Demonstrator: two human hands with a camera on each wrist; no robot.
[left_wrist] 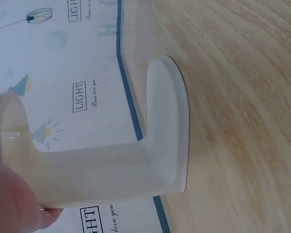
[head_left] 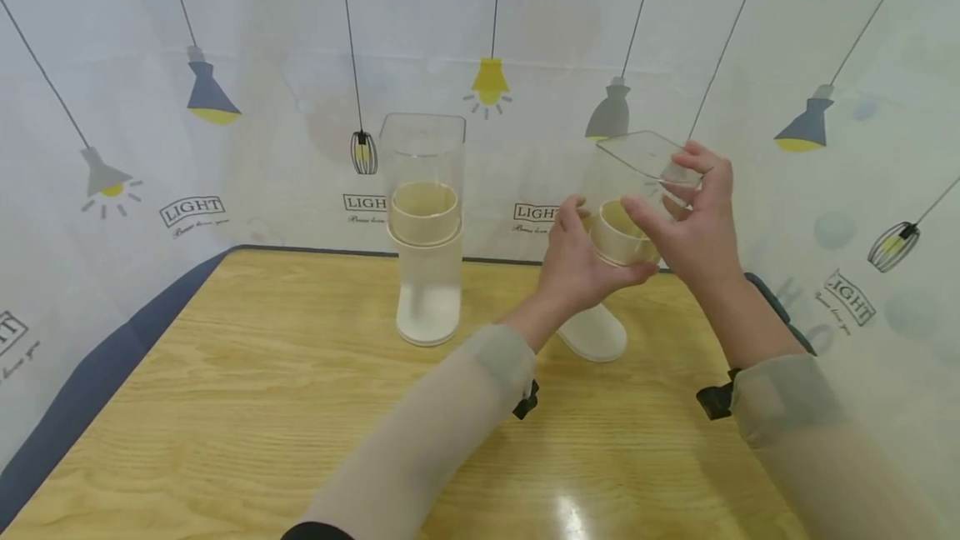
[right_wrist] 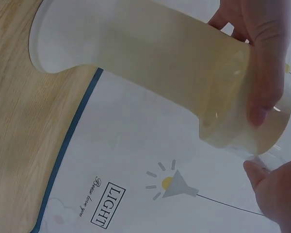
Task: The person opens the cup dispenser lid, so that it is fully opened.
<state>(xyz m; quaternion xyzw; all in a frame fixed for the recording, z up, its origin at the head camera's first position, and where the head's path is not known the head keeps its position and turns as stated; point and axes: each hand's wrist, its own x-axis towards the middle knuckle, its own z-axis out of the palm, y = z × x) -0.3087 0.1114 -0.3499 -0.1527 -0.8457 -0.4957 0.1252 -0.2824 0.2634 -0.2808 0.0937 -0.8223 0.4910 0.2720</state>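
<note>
I take the first stand (head_left: pixel 429 282) as my landmark. It is upright on the wooden table (head_left: pixel 300 407), and a clear container (head_left: pixel 423 140) sits in its ring (head_left: pixel 425 225) and rises above it. In my judgement this set is done, because its parts are together in line and neither of my hands touches it.

To the right of the first stand is the second stand (head_left: pixel 596 332), whose foot rests on the table; here the work seems not finished. My left hand (head_left: pixel 573 265) is curled around its upper ring (head_left: pixel 618 245). My right hand (head_left: pixel 701 227) grips the other clear container (head_left: pixel 637 157) by its wall, so both hands are closed as far as these things allow. This container is at the upper ring, also to the right of the first stand, and leans away from it in the head view. I cannot tell if it is fully seated, since my hands cover part of the joint. What is left, I suppose, concerns only this second pair: the fit between container and ring.
</note>
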